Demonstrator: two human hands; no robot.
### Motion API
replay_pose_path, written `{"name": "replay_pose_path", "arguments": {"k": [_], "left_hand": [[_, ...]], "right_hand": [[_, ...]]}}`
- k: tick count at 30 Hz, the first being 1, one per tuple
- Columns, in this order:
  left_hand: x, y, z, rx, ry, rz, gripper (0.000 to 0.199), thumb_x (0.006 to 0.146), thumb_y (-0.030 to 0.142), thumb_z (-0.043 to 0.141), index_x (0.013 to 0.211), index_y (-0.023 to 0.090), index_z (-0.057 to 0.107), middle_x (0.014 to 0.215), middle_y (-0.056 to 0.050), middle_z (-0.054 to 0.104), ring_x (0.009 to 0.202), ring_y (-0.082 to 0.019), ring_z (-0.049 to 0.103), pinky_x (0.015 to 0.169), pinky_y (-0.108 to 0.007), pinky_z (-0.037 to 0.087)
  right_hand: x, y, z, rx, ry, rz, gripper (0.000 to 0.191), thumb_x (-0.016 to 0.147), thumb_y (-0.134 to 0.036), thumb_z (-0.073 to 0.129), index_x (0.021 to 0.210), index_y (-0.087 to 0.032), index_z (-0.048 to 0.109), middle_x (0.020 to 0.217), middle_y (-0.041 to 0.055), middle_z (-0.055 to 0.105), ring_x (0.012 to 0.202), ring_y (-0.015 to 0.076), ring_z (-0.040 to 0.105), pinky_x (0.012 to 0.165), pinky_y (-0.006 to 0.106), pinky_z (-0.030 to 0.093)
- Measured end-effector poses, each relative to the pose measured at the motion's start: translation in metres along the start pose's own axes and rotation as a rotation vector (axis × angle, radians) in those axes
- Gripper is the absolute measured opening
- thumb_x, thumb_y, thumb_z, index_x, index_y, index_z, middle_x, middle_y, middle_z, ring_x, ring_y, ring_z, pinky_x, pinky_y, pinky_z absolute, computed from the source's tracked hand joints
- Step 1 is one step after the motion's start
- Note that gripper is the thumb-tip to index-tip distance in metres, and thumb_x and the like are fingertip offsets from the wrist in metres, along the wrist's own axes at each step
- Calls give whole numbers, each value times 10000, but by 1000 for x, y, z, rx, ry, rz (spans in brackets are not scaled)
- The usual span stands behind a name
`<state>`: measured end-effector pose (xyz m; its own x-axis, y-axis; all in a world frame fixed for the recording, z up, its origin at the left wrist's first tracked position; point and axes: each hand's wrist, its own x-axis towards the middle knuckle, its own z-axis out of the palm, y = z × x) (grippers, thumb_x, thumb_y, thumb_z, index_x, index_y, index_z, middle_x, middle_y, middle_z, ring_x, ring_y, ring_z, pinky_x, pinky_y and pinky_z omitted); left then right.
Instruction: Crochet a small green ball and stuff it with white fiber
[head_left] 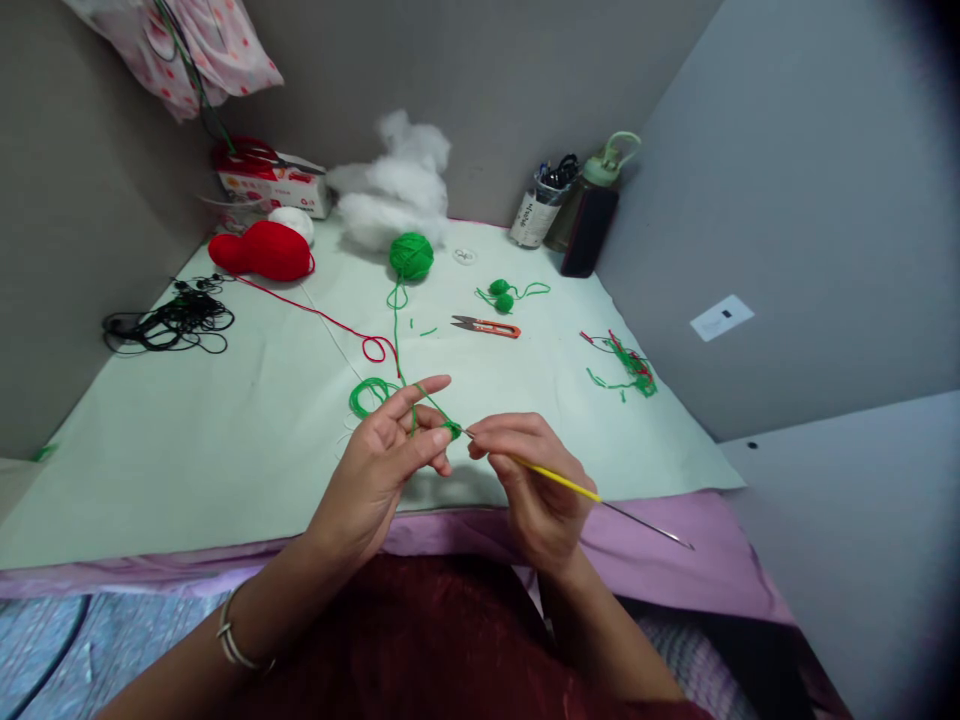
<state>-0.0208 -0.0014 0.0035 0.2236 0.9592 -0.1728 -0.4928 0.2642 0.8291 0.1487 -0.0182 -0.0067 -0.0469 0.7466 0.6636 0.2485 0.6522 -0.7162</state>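
Under the green yarn ball (411, 257) lies the pale surface (247, 460), the largest item I find through the head camera. White fluff (397, 195) is heaped behind the ball. Both hands are on the near side of the ball. Left hand (367, 465): thumb and fingertips closed in a pinch, index finger extended. Right hand (544, 490): closed in a grip on the yellow hook (555, 477), its far end pointing away to the right. Orange snips (499, 328) lie to the right of the ball and nearer; a loose green coil (367, 398) lies nearer and to the left.

Smallest, the green piece (454, 430) is pinched in the left hand, nearer than the ball and to its right, the hook tip close against it. Green yarn (397, 340) runs from the ball to the raised finger.

I judge that even tension over that finger matters most. The pinch should sit close to the working loop, the hook should turn by small wrist movements, and the yarn should feed clear of the coil, which could snag it. Individual loops are too small to verify.
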Motion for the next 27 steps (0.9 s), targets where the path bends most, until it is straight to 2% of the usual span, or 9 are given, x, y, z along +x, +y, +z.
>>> {"name": "replay_pose_path", "arguments": {"k": [2,5,8,10,12,16,19,23,27], "left_hand": [[0,-3,0,45,-3,41,500,827,221,839,1308,216,703,863,31,632,660,-81,589,677,-220,539],[-2,-6,3,58,10,86,479,824,222,846,1284,220,711,841,32,646,697,-95,603,718,-222,547],[-3,-4,7,-53,-15,-44,488,816,241,858,1282,203,720,790,34,634,659,-86,575,664,-206,533],[-3,-1,7,-151,-46,-163,474,810,243,863,1265,183,745,749,35,603,617,-71,530,616,-189,516],[-1,2,5,-215,-45,-205,432,810,222,857,1230,171,775,724,37,565,594,-57,489,587,-170,501],[3,5,-1,-183,-23,-138,381,812,187,845,1189,172,796,732,40,535,580,-48,455,567,-162,486],[2,3,-1,-105,-65,-93,354,827,214,840,1177,192,798,747,37,551,583,-58,475,580,-191,491],[0,-1,3,-7,-78,-46,282,846,254,829,1126,219,813,857,12,620,616,-67,548,631,-227,505],[-1,-2,5,33,-74,-22,286,854,263,829,1138,242,805,910,13,645,638,-58,592,646,-205,511]], "right_hand": [[-1,1,0,-38,-18,-8,301,981,-89,623,1153,-290,767,1012,42,782,926,190,749,781,359,642],[-10,5,7,-256,-5,-115,380,967,-93,648,1261,-316,741,1068,58,764,956,202,749,783,354,648],[-20,10,13,-451,64,-235,467,953,-129,686,1362,-354,699,1128,73,753,1032,239,743,820,385,658],[-22,11,13,-426,71,-260,474,957,-144,684,1375,-367,688,1140,66,755,1015,234,745,795,378,660],[-19,8,10,-302,58,-210,419,972,-141,658,1331,-350,713,1110,55,766,961,212,746,760,357,651],[-4,1,3,61,123,80,222,1002,-159,609,1075,-278,781,895,26,748,813,176,712,722,341,612],[3,1,3,303,153,224,161,1013,-237,613,974,-249,768,879,24,717,696,146,660,649,322,578],[5,9,8,351,95,305,140,1006,-273,635,971,-243,767,953,37,753,768,150,676,697,316,588],[3,12,10,358,86,313,151,1012,-251,627,1006,-256,778,943,22,757,783,137,675,718,300,577]]}}
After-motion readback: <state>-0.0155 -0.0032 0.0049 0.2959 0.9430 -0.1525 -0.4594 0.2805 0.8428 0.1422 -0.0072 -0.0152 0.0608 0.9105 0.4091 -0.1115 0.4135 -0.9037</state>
